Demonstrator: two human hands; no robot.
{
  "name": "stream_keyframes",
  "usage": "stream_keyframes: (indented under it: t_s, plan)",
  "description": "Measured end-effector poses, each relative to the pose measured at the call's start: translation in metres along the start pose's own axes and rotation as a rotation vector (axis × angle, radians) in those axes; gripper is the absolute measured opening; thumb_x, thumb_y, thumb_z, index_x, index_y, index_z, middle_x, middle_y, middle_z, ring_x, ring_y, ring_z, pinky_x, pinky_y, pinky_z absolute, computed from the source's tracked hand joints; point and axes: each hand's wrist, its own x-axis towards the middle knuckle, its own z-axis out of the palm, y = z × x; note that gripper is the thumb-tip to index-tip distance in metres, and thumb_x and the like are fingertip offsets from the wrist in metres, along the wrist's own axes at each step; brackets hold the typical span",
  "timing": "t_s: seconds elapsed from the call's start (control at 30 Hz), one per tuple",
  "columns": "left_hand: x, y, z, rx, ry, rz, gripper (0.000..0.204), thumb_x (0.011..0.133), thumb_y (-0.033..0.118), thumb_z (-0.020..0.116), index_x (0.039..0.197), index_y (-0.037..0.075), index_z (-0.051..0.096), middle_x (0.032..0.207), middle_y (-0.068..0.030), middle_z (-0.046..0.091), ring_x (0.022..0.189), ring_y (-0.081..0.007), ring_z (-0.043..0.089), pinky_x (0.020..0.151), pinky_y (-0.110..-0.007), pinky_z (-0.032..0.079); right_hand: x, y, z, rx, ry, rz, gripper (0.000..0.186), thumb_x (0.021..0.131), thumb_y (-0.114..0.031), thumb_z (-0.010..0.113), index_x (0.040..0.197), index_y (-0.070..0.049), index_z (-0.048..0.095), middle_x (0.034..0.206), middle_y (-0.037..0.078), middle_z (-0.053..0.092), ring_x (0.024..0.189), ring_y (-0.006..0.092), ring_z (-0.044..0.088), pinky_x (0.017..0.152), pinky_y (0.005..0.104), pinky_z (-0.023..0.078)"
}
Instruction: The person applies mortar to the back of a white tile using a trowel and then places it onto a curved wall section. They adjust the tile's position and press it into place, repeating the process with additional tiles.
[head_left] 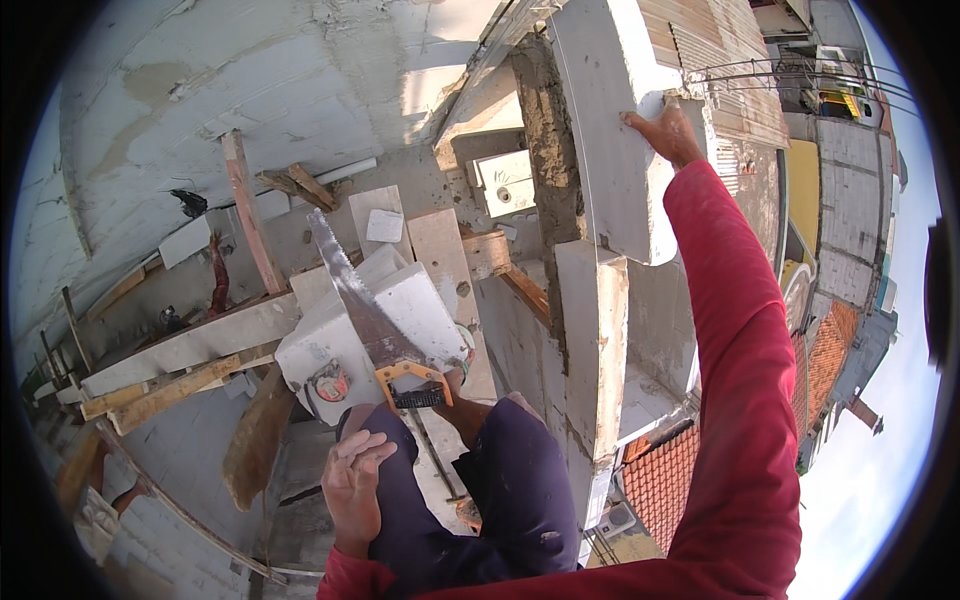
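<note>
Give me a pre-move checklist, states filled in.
1. Right hand on the upper white block: ok, touching it.
2. Left hand free: ok, nothing held.
3. Saw set down: ok, lying across the lower white block, no hand on it.
4. Gloves on: not ok, both hands bare.
5. Other person's arm away from the saw: ok, apart at left.
6. Upper white block firmly seated: cannot tell.

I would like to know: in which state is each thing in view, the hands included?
Left hand: empty, fingers slightly bent
Right hand: touching the white block, grip unclear
White block: one end in sunlight, whether fixed unclear
Hand saw: lying across a pale block, blade uncovered, not held
Mortar strip: rough, uneven
Trousers: knees bent, some pale marks
</note>
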Motion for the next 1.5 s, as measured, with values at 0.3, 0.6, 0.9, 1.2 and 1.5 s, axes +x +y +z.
stream_keyframes:
  t_s: [0.3, 0.6, 0.9, 1.2, 1.5]
  plan:
    - [0.001, 0.001, 0.002, -0.030, 0.020, 0.012, 0.038, 0.104, 0.016, 0.059, 0.135, -0.005, 0.052, 0.123, -0.0205, 0.064, 0.108, -0.0276, 0.068, 0.101, -0.043, 0.055, 0.006, 0.003, -0.003, 0.024, -0.057, 0.015, 0.103, 0.073, -0.055, 0.084, 0.134, 0.020, 0.049, 0.119, 0.032, 0.069, 0.112, 0.0417, 0.069, 0.097, 0.0439, 0.055]
    - [0.002, 0.002, 0.007, -0.045, 0.017, 0.027, 0.039, 0.104, 0.017, 0.061, 0.135, -0.005, 0.052, 0.123, -0.0197, 0.065, 0.108, -0.0272, 0.069, 0.100, -0.043, 0.055, 0.010, -0.001, 0.001, -0.044, -0.088, 0.052, 0.095, 0.072, -0.056, 0.083, 0.128, 0.015, 0.056, 0.115, 0.029, 0.072, 0.110, 0.0389, 0.071, 0.095, 0.0435, 0.055]
    - [0.002, 0.000, 0.007, -0.051, 0.025, 0.030, 0.039, 0.104, 0.018, 0.060, 0.134, -0.005, 0.052, 0.123, -0.0198, 0.065, 0.107, -0.0276, 0.069, 0.100, -0.043, 0.056, 0.014, -0.007, 0.004, -0.059, -0.102, 0.036, 0.099, 0.073, -0.052, 0.084, 0.133, 0.019, 0.049, 0.118, 0.033, 0.069, 0.110, 0.0409, 0.071, 0.096, 0.0435, 0.055]
    - [0.002, 0.002, 0.008, -0.026, 0.043, 0.041, 0.037, 0.105, 0.017, 0.058, 0.134, -0.004, 0.052, 0.123, -0.0197, 0.065, 0.107, -0.0273, 0.069, 0.100, -0.043, 0.056, 0.020, -0.008, 0.009, -0.065, -0.130, 0.015, 0.102, 0.071, -0.056, 0.083, 0.132, 0.019, 0.051, 0.116, 0.031, 0.071, 0.110, 0.0401, 0.071, 0.095, 0.0435, 0.056]
    - [0.001, 0.001, 0.009, -0.036, 0.048, 0.046, 0.038, 0.105, 0.019, 0.059, 0.135, -0.004, 0.052, 0.123, -0.0201, 0.065, 0.107, -0.0278, 0.069, 0.101, -0.044, 0.055, 0.021, -0.010, 0.014, -0.070, -0.117, 0.022, 0.096, 0.073, -0.057, 0.083, 0.128, 0.018, 0.057, 0.117, 0.032, 0.070, 0.108, 0.0409, 0.071, 0.094, 0.0444, 0.056]
